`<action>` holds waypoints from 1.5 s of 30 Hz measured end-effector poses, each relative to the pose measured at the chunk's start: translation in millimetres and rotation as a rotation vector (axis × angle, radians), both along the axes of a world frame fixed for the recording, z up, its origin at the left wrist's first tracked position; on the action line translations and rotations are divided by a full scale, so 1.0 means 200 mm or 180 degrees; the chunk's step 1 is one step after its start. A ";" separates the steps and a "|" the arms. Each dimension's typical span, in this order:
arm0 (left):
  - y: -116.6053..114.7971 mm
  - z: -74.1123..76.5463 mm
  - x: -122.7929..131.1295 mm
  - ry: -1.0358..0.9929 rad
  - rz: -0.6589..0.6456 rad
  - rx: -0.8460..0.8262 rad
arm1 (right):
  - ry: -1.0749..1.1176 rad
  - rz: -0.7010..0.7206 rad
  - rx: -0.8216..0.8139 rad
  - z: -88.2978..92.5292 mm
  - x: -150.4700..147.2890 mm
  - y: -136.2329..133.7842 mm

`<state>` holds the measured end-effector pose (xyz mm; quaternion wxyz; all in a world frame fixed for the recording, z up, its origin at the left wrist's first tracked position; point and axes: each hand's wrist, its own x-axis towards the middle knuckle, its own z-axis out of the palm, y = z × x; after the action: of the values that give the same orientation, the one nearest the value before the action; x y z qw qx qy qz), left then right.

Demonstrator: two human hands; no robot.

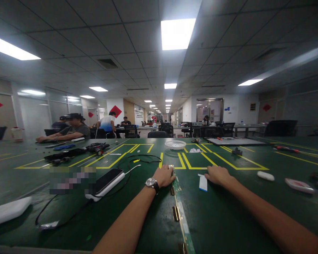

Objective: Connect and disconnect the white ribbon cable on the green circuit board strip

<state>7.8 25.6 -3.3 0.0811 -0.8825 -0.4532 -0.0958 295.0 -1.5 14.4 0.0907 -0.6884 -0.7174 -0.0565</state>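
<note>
A long, narrow green circuit board (180, 208) with gold-coloured contact pieces runs from the table's near edge up to my left hand (163, 176). The fingers of that hand are closed over its far end, and a watch (151, 182) sits on the wrist. To the right, my right hand (217, 175) rests low over the table with its fingers curled together. Its fingertips meet the upper corner of a small white strip with a blue edge (202, 184). The fingers partly hide how they grip it.
Left of the board lie a phone on a white power bank (106, 185), a black cable (129, 176) and a white case (9, 211). A white basket (175, 145) stands ahead. At right are a white mouse-like object (265, 176) and a pink-white one (299, 186). People sit beyond.
</note>
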 end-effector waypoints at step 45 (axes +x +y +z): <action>0.01 -0.07 0.05 -0.0001 -0.0030 0.0005 | 0.1105 0.1981 0.0318 -0.12 -0.40 0.03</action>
<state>18.4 27.3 -17.2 0.0812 -0.8846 -0.4490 -0.0967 214.0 3.7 -10.6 0.2576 -0.4311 -0.8629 0.0566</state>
